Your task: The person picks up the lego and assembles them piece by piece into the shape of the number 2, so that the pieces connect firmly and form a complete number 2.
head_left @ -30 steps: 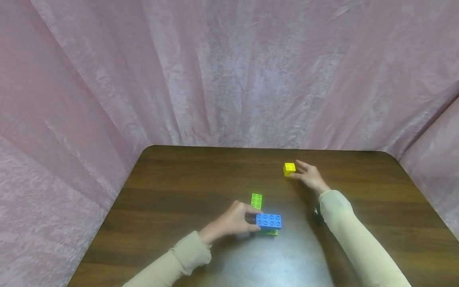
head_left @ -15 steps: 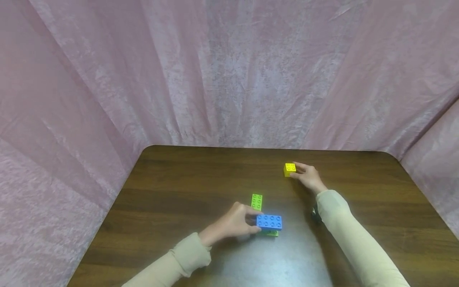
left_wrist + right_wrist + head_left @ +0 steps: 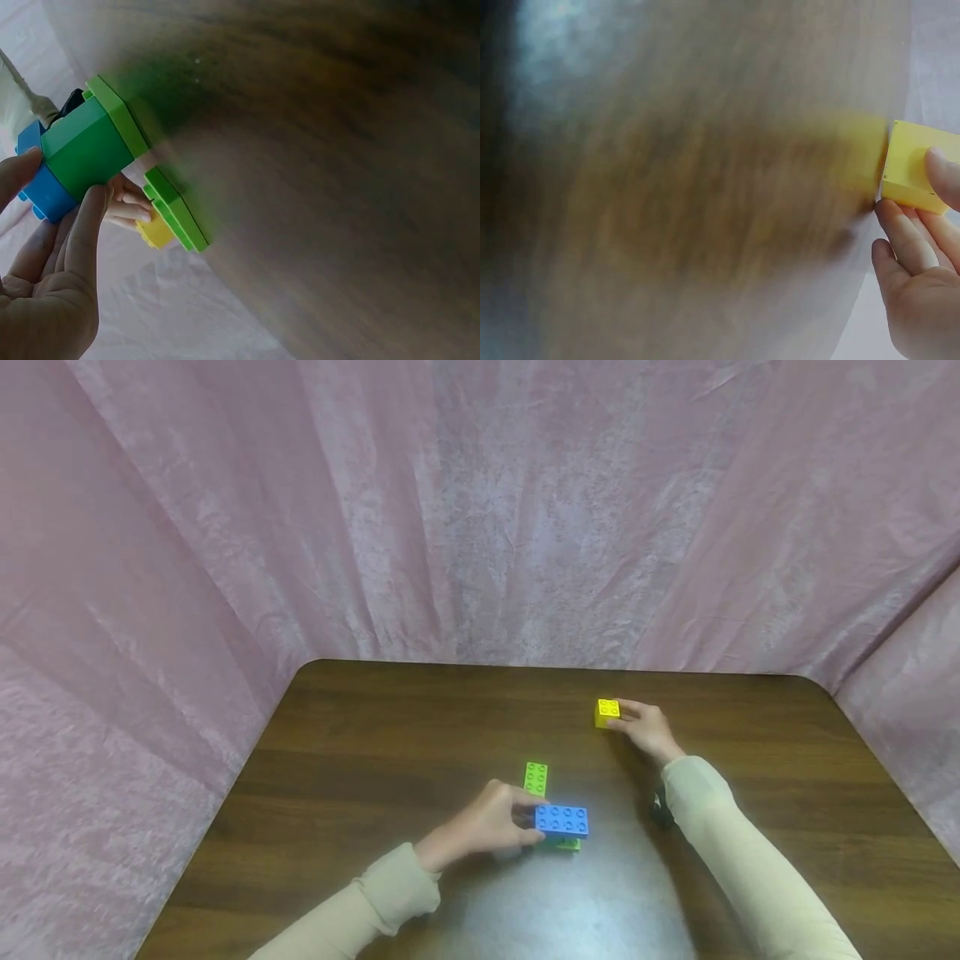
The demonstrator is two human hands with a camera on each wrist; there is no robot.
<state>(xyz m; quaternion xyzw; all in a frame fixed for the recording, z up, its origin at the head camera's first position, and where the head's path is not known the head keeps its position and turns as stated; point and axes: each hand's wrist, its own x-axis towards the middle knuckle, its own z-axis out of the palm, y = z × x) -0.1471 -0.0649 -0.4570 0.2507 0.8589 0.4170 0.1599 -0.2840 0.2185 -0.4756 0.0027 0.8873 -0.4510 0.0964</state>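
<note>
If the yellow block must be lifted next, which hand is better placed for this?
Probably the right. The right hand has its thumb and fingers on opposite sides of the yellow block; the left hand holds the blue block, farther away.

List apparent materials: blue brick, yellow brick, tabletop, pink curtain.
Blue brick: likely moulded plastic, smooth; crisp edges, round studs.
Yellow brick: likely the same plastic; flat, even-coloured faces, studs.
Tabletop: wood or wood-look laminate, can't tell which; dark grain, glossy light patch.
Pink curtain: fabric, perhaps crushed velvet; soft folds, mottled sheen.
</note>
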